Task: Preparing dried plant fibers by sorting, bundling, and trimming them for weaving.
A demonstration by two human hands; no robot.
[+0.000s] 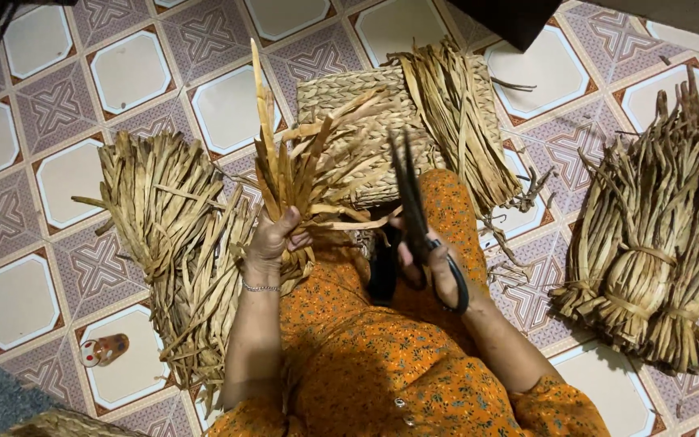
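Observation:
My left hand grips a bunch of dried straw-coloured leaf strips, held upright with the ends fanning out above my lap. My right hand holds black scissors by the handles, blades together and pointing up beside the bunch. A woven mat piece lies on the floor just beyond my knees, partly covered by the strips. My lap is in orange patterned cloth.
A loose heap of cut strips lies to my left. A tied bundle of dried leaves sits on the right. More strips rest on the mat. A small toy-like object lies on the patterned tile floor.

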